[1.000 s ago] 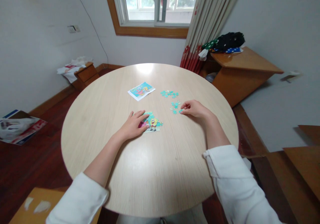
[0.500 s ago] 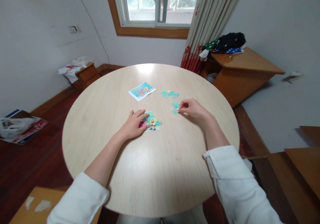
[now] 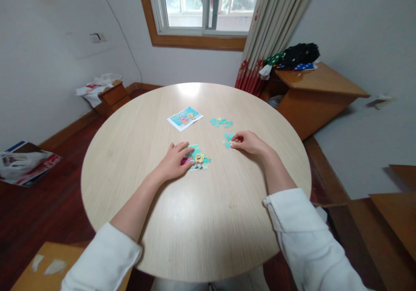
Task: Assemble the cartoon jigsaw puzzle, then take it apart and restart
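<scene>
A partly joined cartoon puzzle (image 3: 199, 158) lies near the middle of the round wooden table (image 3: 195, 221). My left hand (image 3: 173, 162) rests flat on its left side, fingers spread. My right hand (image 3: 248, 142) sits to the right with fingers curled, its fingertips on a small cluster of loose teal pieces (image 3: 228, 137). Whether a piece is pinched between them I cannot see. Farther back lies a second group of teal pieces (image 3: 221, 121), and a printed reference picture (image 3: 185, 118) lies to their left.
A wooden desk (image 3: 316, 89) with dark clothing stands at the right beside a curtain (image 3: 269, 31). A small cabinet (image 3: 112, 96) with papers is at the left wall. A bag (image 3: 22, 163) lies on the dark floor.
My right hand slid a little to the left onto the near teal pieces and its fingers curled tighter. My left hand stayed on the puzzle.
</scene>
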